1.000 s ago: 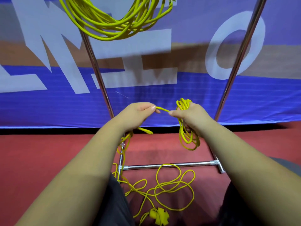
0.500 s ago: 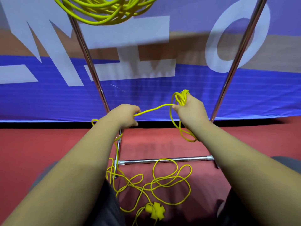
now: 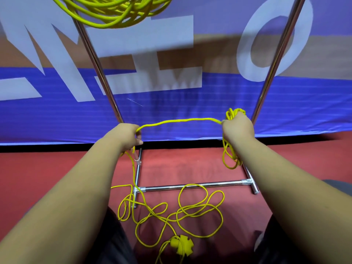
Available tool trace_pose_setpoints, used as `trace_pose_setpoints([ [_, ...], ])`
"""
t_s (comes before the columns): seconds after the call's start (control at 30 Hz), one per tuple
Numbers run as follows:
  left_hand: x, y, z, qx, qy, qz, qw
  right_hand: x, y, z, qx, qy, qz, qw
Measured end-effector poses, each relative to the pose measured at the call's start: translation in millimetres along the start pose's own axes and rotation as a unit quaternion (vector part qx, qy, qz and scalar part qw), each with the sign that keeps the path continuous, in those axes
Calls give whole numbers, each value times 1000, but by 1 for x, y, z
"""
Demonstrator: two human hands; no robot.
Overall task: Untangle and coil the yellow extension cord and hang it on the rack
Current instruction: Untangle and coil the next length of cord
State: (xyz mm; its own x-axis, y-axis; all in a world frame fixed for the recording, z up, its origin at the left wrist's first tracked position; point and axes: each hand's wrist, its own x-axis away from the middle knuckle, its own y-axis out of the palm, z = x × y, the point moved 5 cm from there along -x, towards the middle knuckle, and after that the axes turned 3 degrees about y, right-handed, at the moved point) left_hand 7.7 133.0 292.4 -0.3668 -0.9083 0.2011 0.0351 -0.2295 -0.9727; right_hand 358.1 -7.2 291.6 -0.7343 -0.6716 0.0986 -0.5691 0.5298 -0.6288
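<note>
A yellow extension cord (image 3: 181, 121) stretches between my two hands. My right hand (image 3: 238, 128) grips a small coil of it, whose loops stick out above the fist and hang below it. My left hand (image 3: 129, 136) holds the cord a forearm's length to the left, and the cord drops from it to the floor. Loose tangled loops (image 3: 190, 212) lie on the red floor, ending at a yellow multi-socket end (image 3: 182, 244). The chrome rack (image 3: 190, 186) stands in front of me, with another yellow coil (image 3: 114, 14) hanging at the top.
A blue banner with large white letters (image 3: 171, 103) hangs right behind the rack. Slanted rack poles (image 3: 97, 61) rise left and right. The floor is red carpet (image 3: 38, 172). My dark-trousered knees frame the bottom of the view.
My hands have moved apart: the left slid leftward along the cord and the right shifted right with its coil, so a longer span now stretches between them.
</note>
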Motion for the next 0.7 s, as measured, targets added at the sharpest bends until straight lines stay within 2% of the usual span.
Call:
trace_pose_setpoints([
  [0.07,4,-1,15,-11,45,3,999,2,5,-3,20,-11,-23,999],
  [0.17,10,-1,42,-83,108,13,991,7,14,-15,18,-53,-60,997],
  [0.3,21,11,74,-143,161,-3,976,38,30,-39,-25,-114,-171,978],
  [0.43,32,5,96,-71,145,75,984,76,50,-43,-63,-100,-305,945],
  [0.5,34,4,100,-63,128,103,984,93,56,-41,-53,-72,-339,936],
  [0.57,37,6,103,-46,131,99,985,103,61,-39,-53,-50,-344,936],
  [0.7,37,3,102,68,149,65,984,107,63,-40,-81,-30,-325,942],
])
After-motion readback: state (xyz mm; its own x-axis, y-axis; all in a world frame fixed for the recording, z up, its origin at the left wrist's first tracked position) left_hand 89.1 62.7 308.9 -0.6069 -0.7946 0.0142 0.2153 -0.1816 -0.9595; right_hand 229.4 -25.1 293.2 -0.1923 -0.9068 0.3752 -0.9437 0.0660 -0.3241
